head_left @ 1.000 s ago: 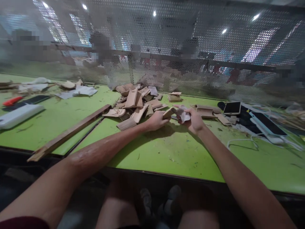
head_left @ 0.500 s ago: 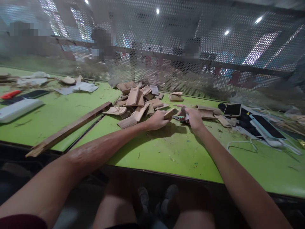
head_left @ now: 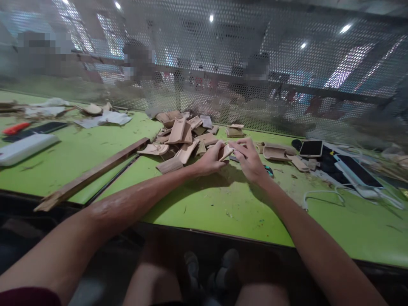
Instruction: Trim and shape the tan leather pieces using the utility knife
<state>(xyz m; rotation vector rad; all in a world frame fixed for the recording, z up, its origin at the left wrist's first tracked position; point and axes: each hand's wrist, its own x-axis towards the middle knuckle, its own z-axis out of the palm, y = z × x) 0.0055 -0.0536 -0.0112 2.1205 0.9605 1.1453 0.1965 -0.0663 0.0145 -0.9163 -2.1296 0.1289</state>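
My left hand (head_left: 211,160) is closed around a small flat bamboo piece (head_left: 225,153), held just above the green table. From the other side, the fingertips of my right hand (head_left: 250,160) are bent onto the far end of that piece, thumb and forefinger close together. A teal-handled tool (head_left: 268,171) lies beside my right wrist, partly hidden by it; its kind is unclear. Just beyond my left hand rises a heap of curved bamboo pieces (head_left: 180,131).
A long wooden strip (head_left: 95,172) lies to the left by the table seam. To the right are a bamboo trough-like piece (head_left: 274,152), phones (head_left: 311,148) and a white cable (head_left: 321,191). A perforated screen (head_left: 204,85) stands behind, with people beyond it.
My right hand has let go of the tool, which now shows by its wrist, and its fingers have come onto the bamboo piece. My left hand keeps its hold, the piece tilted differently.
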